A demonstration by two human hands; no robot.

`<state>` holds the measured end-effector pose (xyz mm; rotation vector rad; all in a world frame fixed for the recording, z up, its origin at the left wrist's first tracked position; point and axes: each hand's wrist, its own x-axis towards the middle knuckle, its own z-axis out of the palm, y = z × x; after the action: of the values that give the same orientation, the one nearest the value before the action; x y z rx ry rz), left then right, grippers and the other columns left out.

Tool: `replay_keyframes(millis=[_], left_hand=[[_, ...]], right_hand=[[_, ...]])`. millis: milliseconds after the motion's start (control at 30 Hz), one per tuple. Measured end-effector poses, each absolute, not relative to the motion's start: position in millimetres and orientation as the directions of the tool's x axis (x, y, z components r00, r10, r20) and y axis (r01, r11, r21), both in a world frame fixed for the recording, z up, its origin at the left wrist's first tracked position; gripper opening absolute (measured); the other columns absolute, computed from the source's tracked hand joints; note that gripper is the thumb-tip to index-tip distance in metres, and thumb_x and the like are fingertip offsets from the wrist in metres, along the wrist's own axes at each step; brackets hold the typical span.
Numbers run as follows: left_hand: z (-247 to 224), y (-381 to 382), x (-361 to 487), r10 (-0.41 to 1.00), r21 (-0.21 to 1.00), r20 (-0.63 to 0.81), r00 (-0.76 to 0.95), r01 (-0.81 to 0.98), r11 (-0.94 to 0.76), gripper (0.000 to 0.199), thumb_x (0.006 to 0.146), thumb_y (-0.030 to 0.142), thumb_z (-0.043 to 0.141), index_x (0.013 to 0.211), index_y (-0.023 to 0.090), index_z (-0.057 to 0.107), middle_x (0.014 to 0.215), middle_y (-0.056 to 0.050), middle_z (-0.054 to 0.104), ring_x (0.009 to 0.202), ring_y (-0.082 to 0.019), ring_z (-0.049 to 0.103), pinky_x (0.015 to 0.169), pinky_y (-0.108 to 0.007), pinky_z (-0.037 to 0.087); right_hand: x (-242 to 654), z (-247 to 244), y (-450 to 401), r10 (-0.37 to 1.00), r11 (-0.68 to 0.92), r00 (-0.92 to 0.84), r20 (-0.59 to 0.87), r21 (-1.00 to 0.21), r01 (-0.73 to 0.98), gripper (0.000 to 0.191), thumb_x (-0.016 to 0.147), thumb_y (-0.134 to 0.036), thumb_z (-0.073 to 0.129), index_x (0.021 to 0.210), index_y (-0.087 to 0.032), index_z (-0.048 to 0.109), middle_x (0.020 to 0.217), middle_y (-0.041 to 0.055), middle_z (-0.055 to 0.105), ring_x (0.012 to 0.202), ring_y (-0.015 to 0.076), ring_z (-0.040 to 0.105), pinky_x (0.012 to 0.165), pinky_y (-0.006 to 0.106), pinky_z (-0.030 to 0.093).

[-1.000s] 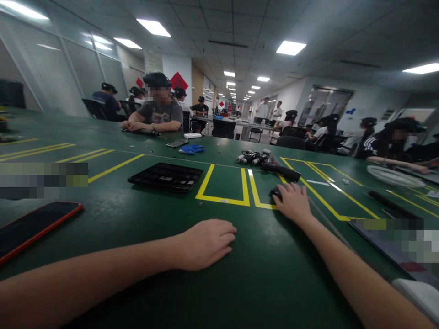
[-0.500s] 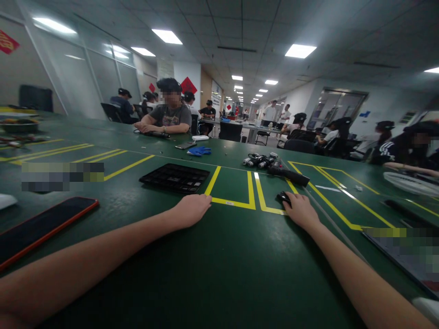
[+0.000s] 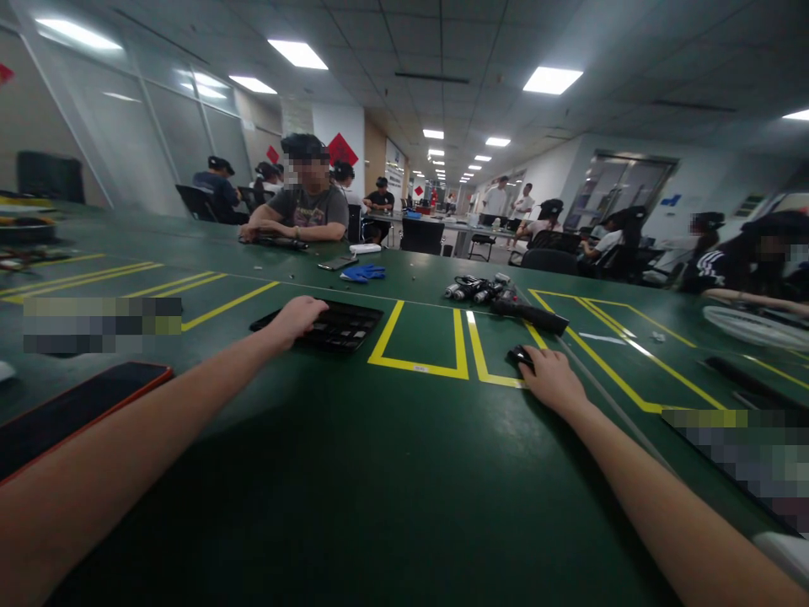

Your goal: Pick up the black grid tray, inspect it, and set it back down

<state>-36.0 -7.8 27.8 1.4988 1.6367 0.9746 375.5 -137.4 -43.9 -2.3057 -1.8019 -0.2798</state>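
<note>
My left hand (image 3: 302,320) is over the near left part of a flat black compartmented tray (image 3: 345,327) on the green table. Its fingers reach forward across the tray, and whether they press on it I cannot tell. Right of the tray, my right hand (image 3: 554,381) rests low at the table with its fingers around a small, glossy black rounded object (image 3: 521,355). The palm hides part of that object, so its kind is unclear. It lies at the near corner of a yellow tape outline (image 3: 499,379).
Beyond my right hand lie a bundle of black cables (image 3: 480,289) and a black tube-like piece (image 3: 534,318). A blue glove (image 3: 363,274) and a phone (image 3: 337,263) lie farther back. An orange-edged phone-like slab (image 3: 82,405) is at left. A person (image 3: 309,202) sits opposite.
My left hand has moved left and forward, from beside the tray's near right corner to over the tray. My right hand stays at the black object. The view has shifted slightly.
</note>
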Motion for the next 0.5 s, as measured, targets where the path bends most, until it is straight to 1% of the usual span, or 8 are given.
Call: replay_keyframes(millis=[33, 100, 133, 167, 200, 333, 433, 500], left_hand=[[28, -4, -44, 0.992, 0.792, 0.035, -0.119, 0.609, 0.045, 0.022, 0.068, 0.033, 0.057, 0.079, 0.014, 0.055, 0.081, -0.011, 0.062, 0.078, -0.027, 0.06, 0.058, -0.03, 0.042], [26, -1, -53, 0.987, 0.472, 0.103, -0.124, 0.879, 0.061, 0.04, 0.069, 0.048, 0.056, 0.084, 0.012, 0.06, 0.094, -0.018, 0.064, 0.093, -0.036, 0.058, 0.07, -0.038, 0.044], [24, -1, -55, 0.99, 0.301, 0.104, -0.098, 0.952, 0.063, 0.049, 0.07, 0.054, 0.052, 0.089, 0.01, 0.061, 0.098, -0.021, 0.063, 0.097, -0.038, 0.056, 0.074, -0.041, 0.044], [23, -2, -55, 0.993, 0.163, 0.093, -0.069, 0.985, 0.053, 0.057, 0.072, 0.059, 0.047, 0.094, 0.008, 0.062, 0.101, -0.023, 0.063, 0.098, -0.039, 0.056, 0.076, -0.044, 0.043], [21, -2, -54, 0.996, 0.086, 0.075, -0.04, 0.996, 0.034, 0.062, 0.073, 0.061, 0.043, 0.097, 0.007, 0.062, 0.103, -0.025, 0.062, 0.099, -0.039, 0.056, 0.078, -0.045, 0.043], [17, -3, -44, 0.992, -0.039, 0.099, 0.073, 0.997, -0.07, 0.062, 0.078, 0.057, 0.038, 0.104, 0.005, 0.062, 0.107, -0.024, 0.062, 0.1, -0.036, 0.057, 0.08, -0.042, 0.044], [19, 1, -42, 0.996, -0.058, 0.027, 0.084, 0.995, -0.083, 0.062, 0.079, 0.057, 0.038, 0.103, 0.006, 0.064, 0.111, -0.023, 0.061, 0.103, -0.035, 0.056, 0.082, -0.041, 0.043], [20, 4, -44, 0.996, -0.054, -0.026, 0.083, 0.995, -0.084, 0.062, 0.078, 0.058, 0.037, 0.099, 0.007, 0.066, 0.112, -0.022, 0.061, 0.104, -0.036, 0.055, 0.083, -0.041, 0.043]], right_hand=[[375, -44, -138, 0.932, -0.238, 0.241, 0.269, -0.045, 0.97, 0.044, 0.087, -0.034, 0.036, 0.124, -0.013, 0.048, 0.119, 0.0175, 0.054, 0.111, 0.0328, 0.043, 0.087, 0.042, 0.04], [376, -44, -138, 0.932, -0.241, 0.245, 0.266, -0.05, 0.969, 0.045, 0.087, -0.034, 0.036, 0.124, -0.012, 0.047, 0.12, 0.0174, 0.053, 0.111, 0.0331, 0.043, 0.088, 0.042, 0.04], [376, -44, -137, 0.932, -0.241, 0.245, 0.265, -0.05, 0.969, 0.045, 0.087, -0.034, 0.036, 0.124, -0.012, 0.047, 0.12, 0.0172, 0.053, 0.111, 0.0332, 0.043, 0.088, 0.042, 0.04], [376, -45, -137, 0.932, -0.241, 0.245, 0.266, -0.049, 0.969, 0.045, 0.086, -0.034, 0.036, 0.124, -0.012, 0.047, 0.12, 0.017, 0.053, 0.111, 0.0334, 0.043, 0.088, 0.042, 0.04], [377, -45, -137, 0.932, -0.242, 0.245, 0.268, -0.046, 0.969, 0.045, 0.086, -0.034, 0.036, 0.124, -0.012, 0.047, 0.12, 0.0168, 0.053, 0.111, 0.0334, 0.043, 0.088, 0.042, 0.04], [376, -48, -136, 0.921, -0.246, 0.234, 0.312, -0.003, 0.969, 0.046, 0.086, -0.033, 0.038, 0.124, -0.009, 0.047, 0.118, 0.0175, 0.054, 0.11, 0.032, 0.045, 0.092, 0.041, 0.037], [374, -48, -137, 0.884, -0.303, 0.278, 0.377, 0.007, 0.953, 0.053, 0.083, -0.034, 0.043, 0.127, -0.004, 0.042, 0.125, 0.0204, 0.048, 0.114, 0.0337, 0.042, 0.094, 0.043, 0.035], [373, -47, -137, 0.868, -0.355, 0.346, 0.355, -0.042, 0.934, 0.052, 0.082, -0.035, 0.043, 0.124, -0.003, 0.044, 0.124, 0.0211, 0.049, 0.113, 0.0357, 0.042, 0.091, 0.044, 0.037]])
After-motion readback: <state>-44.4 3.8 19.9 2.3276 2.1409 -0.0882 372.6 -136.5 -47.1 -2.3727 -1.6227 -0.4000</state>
